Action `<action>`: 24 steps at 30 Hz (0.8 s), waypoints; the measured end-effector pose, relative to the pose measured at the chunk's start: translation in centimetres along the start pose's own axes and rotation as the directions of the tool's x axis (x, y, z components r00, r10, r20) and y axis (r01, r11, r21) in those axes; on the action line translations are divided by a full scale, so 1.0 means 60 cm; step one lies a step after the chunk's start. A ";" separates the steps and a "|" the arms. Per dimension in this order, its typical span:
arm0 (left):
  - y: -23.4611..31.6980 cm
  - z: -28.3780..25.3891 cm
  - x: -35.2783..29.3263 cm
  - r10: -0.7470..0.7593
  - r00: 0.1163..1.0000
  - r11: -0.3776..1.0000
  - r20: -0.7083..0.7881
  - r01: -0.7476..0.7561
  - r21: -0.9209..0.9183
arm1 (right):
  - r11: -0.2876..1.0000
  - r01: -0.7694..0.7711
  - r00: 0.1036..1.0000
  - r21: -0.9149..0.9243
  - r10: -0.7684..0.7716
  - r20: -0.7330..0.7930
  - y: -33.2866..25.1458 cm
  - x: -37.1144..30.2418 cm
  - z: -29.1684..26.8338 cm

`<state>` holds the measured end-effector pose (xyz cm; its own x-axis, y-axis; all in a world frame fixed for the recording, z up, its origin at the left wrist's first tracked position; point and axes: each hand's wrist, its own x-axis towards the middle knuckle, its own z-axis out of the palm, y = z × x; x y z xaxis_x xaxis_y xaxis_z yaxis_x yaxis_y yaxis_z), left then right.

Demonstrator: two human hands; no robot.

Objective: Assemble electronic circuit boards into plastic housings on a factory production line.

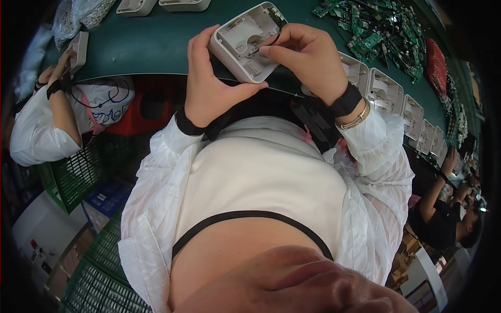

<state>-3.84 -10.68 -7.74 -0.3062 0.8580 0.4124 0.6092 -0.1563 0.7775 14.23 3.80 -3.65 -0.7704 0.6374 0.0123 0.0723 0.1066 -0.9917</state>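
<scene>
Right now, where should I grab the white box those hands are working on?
Grip the white box by its outer wall, probably from the left, like the left hand does: its open side faces the camera, and the right hand pinches a black wire inside.

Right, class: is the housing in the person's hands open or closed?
Open: no cover lies over the white housing in the left hand, so its inside and a dark cable by the right hand show.

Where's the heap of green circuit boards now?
The heap of circuit boards is in the head view's upper right, on the green table, beyond the right hand and left of the red bundle.
</scene>
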 end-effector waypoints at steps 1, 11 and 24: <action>-0.001 0.000 0.000 -0.002 1.000 1.000 -0.003 0.002 -0.005 | 0.994 0.030 0.999 -0.101 -0.032 -0.021 -0.003 0.001 -0.001; 0.011 0.006 -0.004 -0.004 1.000 0.996 0.000 0.004 -0.089 | 0.941 0.115 0.993 -0.319 -0.119 0.007 -0.009 -0.009 0.010; 0.021 -0.004 -0.001 -0.091 0.991 0.973 0.100 0.110 -0.204 | 0.686 0.280 0.908 -0.672 -0.417 -0.047 -0.059 -0.009 -0.014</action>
<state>-3.25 -11.06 -6.66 -0.2859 0.9133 0.2901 0.4101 -0.1570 0.8984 14.92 3.72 -0.03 -0.7001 0.5698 0.4303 0.2592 0.7643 -0.5905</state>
